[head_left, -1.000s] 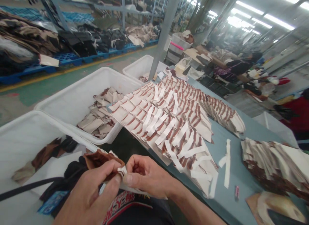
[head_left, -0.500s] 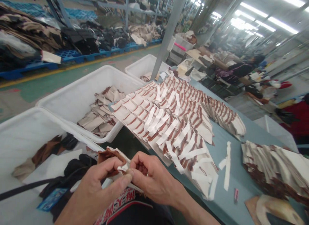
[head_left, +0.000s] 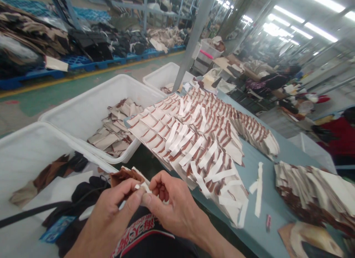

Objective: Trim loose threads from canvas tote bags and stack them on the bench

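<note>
My left hand [head_left: 111, 217] and my right hand [head_left: 172, 206] meet near the bottom centre, both pinched on a small brown and cream leather piece [head_left: 126, 175] with a white tape strip at its edge. The thumbs and forefingers press together on that strip. Just beyond my hands, rows of overlapped cream and brown leather pieces [head_left: 191, 139] lie on the blue table [head_left: 266, 210], many crossed by white tape strips [head_left: 257, 189].
White bins stand on the left: the nearest bin [head_left: 24, 154] holds dark scraps, the middle bin [head_left: 91, 102] holds cream pieces, and a third bin [head_left: 163, 75] is behind. Another leather stack [head_left: 313, 191] lies at the right. A grey post [head_left: 194, 32] rises behind the table. Other workers sit at the far right.
My hands have risen slightly and the leather piece has turned a little between my fingers. The view has drifted slightly; nothing on the table has moved.
</note>
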`<state>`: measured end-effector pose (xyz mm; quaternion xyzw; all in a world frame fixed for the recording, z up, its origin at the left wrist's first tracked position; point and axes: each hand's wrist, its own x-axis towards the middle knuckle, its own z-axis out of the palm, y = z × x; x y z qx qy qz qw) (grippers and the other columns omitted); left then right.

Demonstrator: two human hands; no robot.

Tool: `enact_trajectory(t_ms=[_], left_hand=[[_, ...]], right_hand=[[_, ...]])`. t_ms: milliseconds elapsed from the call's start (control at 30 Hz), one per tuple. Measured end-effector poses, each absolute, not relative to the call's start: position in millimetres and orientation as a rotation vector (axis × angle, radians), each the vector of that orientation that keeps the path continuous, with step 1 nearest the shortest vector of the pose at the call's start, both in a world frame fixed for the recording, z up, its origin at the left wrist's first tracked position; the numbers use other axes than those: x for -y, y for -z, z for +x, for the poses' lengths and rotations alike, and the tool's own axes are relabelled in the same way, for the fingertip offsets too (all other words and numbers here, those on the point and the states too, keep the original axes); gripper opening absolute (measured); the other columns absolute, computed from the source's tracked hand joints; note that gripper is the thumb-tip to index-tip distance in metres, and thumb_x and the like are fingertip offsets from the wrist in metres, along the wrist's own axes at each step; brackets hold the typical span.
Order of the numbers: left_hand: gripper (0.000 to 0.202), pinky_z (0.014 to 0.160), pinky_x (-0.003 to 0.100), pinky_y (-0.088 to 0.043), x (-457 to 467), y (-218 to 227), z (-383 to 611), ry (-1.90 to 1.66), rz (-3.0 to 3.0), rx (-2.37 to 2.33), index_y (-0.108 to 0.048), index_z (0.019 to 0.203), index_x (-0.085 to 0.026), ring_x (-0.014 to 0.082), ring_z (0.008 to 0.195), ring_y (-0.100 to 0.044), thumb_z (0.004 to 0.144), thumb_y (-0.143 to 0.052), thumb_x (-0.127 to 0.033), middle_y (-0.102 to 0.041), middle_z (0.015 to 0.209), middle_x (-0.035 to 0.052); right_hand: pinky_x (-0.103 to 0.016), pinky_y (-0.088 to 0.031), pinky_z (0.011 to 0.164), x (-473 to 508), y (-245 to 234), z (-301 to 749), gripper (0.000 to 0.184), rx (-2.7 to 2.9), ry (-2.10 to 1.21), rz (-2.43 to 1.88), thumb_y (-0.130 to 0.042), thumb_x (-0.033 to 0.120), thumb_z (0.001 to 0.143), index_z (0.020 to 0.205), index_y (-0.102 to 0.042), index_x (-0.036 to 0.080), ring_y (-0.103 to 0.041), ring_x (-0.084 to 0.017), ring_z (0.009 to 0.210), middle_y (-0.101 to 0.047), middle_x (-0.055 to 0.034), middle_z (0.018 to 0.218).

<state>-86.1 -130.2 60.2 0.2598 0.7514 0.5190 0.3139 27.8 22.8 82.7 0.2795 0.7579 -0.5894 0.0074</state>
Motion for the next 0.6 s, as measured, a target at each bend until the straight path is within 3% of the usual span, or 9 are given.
enact_trajectory(t_ms=[100,200,433,500,600], left_hand=[[0.041,0.063,0.029,-0.044,128,-57,-86,-1.416,0.674,-2.026,-0.062,0.068,-0.026,0.0180,0.062,-0.051,0.100,-0.064,-0.052,-0.060,0.064,-0.0045],[0.043,0.059,0.029,-0.041,126,-45,-90,-1.432,0.633,-1.962,-0.054,0.062,-0.026,0.0177,0.060,-0.048,0.092,-0.067,-0.053,-0.053,0.061,-0.0041],[0.067,0.056,0.028,-0.034,137,-29,-94,-1.341,0.427,-1.740,-0.053,0.063,-0.023,0.0154,0.061,-0.035,0.101,-0.056,-0.078,-0.041,0.064,-0.0044],[0.073,0.058,0.027,-0.035,144,-28,-97,-1.307,0.411,-1.652,-0.056,0.063,-0.022,0.0152,0.062,-0.036,0.103,-0.053,-0.084,-0.042,0.064,-0.0044],[0.080,0.063,0.026,-0.044,155,-27,-102,-1.297,0.431,-1.583,-0.064,0.063,-0.020,0.0164,0.065,-0.045,0.105,-0.048,-0.087,-0.050,0.065,-0.0025]], right_hand=[[-0.026,-0.040,0.064,-13,-76,25,0.027,-2.377,1.850,0.873,-0.081,0.040,0.096,0.091,-0.062,0.022,-0.052,-0.012,0.066,-0.059,0.0059,0.074],[-0.027,-0.038,0.064,-2,-66,23,0.024,-2.450,1.813,0.905,-0.078,0.036,0.095,0.086,-0.060,0.023,-0.050,-0.012,0.063,-0.056,0.0064,0.071],[-0.026,-0.033,0.060,-1,-68,23,0.021,-2.026,2.012,0.916,-0.074,0.026,0.089,0.081,-0.055,0.023,-0.044,-0.011,0.062,-0.050,0.0084,0.067],[-0.026,-0.029,0.059,-6,-71,24,0.026,-1.825,2.168,0.844,-0.078,0.032,0.087,0.082,-0.054,0.023,-0.039,-0.010,0.062,-0.048,0.0088,0.068],[-0.026,-0.023,0.057,-11,-73,26,0.049,-1.624,2.281,0.786,-0.092,0.052,0.083,0.084,-0.053,0.023,-0.032,-0.009,0.061,-0.044,0.0102,0.067]])
